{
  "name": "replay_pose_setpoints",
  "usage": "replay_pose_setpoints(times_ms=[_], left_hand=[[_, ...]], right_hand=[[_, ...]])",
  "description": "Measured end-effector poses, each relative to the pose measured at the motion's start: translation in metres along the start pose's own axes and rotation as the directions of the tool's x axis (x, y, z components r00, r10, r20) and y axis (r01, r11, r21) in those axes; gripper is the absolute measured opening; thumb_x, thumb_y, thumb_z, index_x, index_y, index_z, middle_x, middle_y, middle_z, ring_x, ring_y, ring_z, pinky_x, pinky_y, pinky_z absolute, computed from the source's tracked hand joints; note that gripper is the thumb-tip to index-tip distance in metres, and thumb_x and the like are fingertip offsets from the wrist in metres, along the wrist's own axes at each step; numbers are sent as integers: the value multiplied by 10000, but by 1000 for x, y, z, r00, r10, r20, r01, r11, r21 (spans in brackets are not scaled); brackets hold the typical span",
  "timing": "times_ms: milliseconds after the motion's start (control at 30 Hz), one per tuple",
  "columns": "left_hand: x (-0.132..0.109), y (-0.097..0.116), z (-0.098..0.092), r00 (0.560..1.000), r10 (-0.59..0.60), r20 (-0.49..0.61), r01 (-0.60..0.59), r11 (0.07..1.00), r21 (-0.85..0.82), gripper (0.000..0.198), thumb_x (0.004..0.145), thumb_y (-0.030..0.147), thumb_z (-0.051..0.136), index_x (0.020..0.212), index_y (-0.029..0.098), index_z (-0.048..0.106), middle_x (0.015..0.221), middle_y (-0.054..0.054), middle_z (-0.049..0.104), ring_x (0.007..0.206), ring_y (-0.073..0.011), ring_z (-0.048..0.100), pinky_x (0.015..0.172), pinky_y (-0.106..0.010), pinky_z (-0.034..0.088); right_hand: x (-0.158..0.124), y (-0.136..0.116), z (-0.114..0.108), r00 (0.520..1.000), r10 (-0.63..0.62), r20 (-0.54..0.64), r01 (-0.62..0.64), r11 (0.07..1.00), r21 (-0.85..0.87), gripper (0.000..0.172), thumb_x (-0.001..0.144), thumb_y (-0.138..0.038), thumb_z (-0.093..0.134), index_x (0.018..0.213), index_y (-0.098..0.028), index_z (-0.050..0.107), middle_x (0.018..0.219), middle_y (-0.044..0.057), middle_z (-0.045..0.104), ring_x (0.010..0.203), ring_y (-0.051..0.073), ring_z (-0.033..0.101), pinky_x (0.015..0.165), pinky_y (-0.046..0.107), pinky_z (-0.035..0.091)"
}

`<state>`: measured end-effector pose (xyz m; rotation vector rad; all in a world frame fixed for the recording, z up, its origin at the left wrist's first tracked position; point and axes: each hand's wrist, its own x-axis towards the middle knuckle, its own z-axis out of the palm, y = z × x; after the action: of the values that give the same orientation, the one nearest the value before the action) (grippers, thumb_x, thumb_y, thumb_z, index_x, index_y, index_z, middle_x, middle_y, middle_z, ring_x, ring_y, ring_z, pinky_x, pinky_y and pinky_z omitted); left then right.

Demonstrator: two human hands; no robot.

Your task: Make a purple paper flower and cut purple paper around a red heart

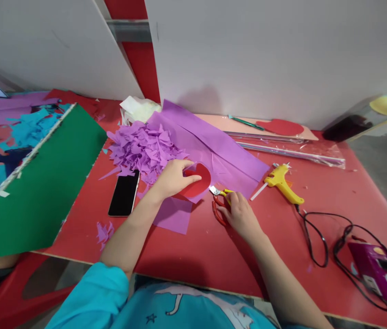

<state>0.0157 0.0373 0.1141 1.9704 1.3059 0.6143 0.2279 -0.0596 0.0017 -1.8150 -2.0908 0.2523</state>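
Note:
My left hand (174, 178) is closed on a red heart-shaped cutout (201, 179) and the purple paper behind it, thumb on top. A purple margin shows round the cutout's right side. My right hand (242, 214) grips a pair of scissors (218, 199) with red and yellow handles. Their short metal blades point at the paper's right edge; whether they touch it I cannot tell. Beneath my left hand lies a flat purple paper piece (174, 217). A heap of purple paper scraps (142, 146) sits just beyond that hand.
A black-screened phone (124, 195) lies left of my left forearm. Behind my hands is a large purple sheet (214, 141). At right are a yellow glue gun (284, 183), its black cable and a purple box (377, 272). A green board (45, 187) leans at left.

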Motion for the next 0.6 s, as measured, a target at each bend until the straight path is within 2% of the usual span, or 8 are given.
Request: replay_pose_setpoints(times_ms=[100,200,267,367,500,600], left_hand=[[-1,1,-4,1000,14,-13,-13,1000,9,329,683,295,650,534,181,379,541,53,391,524,-93,335,515,-245,275],[-2,3,-7,999,31,-11,-31,999,-14,356,671,262,656,512,184,348,534,61,359,511,-83,318,509,-240,273],[-2,4,-9,1000,21,1,-21,998,-51,329,661,239,662,512,184,374,535,60,372,517,-86,351,522,-240,304],[-3,6,-10,999,-42,0,41,991,-125,287,646,234,680,522,188,425,536,51,419,559,-114,444,583,-258,383],[-5,5,-14,996,-83,-20,77,974,-212,207,640,252,702,577,176,520,572,25,531,611,-153,541,622,-285,442],[-8,2,-15,998,-60,5,59,949,-311,163,664,282,702,695,154,605,689,-10,638,661,-170,598,612,-284,472]], right_hand=[[0,4,6,1000,-5,-18,6,1000,29,262,842,-296,507,1037,-122,508,936,162,627,845,290,599,728,398,478],[1,7,7,999,22,-49,-18,995,97,251,819,-306,512,996,-129,526,994,180,638,904,302,600,775,425,473],[2,7,5,994,93,-56,-82,981,176,275,785,-331,536,975,-134,540,992,170,649,907,294,606,779,426,477],[3,3,-4,971,237,4,-228,928,295,343,711,-371,594,966,-143,561,911,123,671,835,266,624,720,391,487],[5,-5,-19,913,380,149,-403,785,471,393,633,-395,669,930,-148,595,813,73,670,721,221,614,667,355,468],[5,-9,-25,887,376,268,-450,578,680,333,618,-400,706,812,-167,567,661,6,596,582,152,546,568,294,440]])
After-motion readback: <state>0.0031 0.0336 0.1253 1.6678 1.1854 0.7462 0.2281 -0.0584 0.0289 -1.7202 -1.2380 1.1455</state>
